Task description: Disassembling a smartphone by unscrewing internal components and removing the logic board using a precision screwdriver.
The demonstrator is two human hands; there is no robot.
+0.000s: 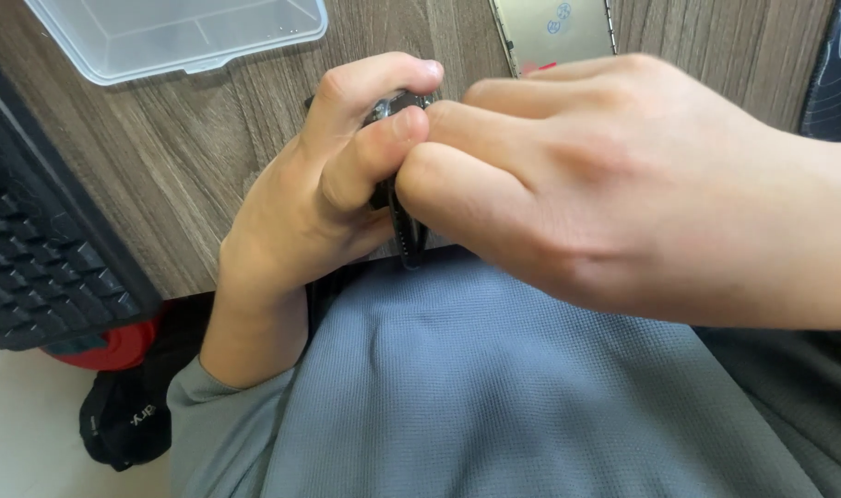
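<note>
Both of my hands are bunched together over one small dark object (404, 226), just above the near edge of the wooden desk (208, 148) and over my grey shirt (494, 387). My left hand (333, 189) is clenched around it, thumb arched over the top, forefinger curled across the front. My right hand (568, 184) comes in from the right with knuckles up, fingertips pressed against my left forefinger and pinching the same piece. Only slivers show: a shiny dark bit under my left thumb and a thin ridged edge poking out below my fingers. What it is, I cannot tell.

I judge the main risk to be a slip. Both grips are tight and crowded on something small, so if I pull or twist and it gives suddenly, it could drop onto my lap or over the desk edge to the floor. My fingers also hide it almost wholly, so I work by feel and may pinch skin.

A clear plastic box (176, 32) lies at the far left of the desk, a dark keyboard (42, 258) at my left, and a pale flat metal panel (554, 28) beyond my right hand.
</note>
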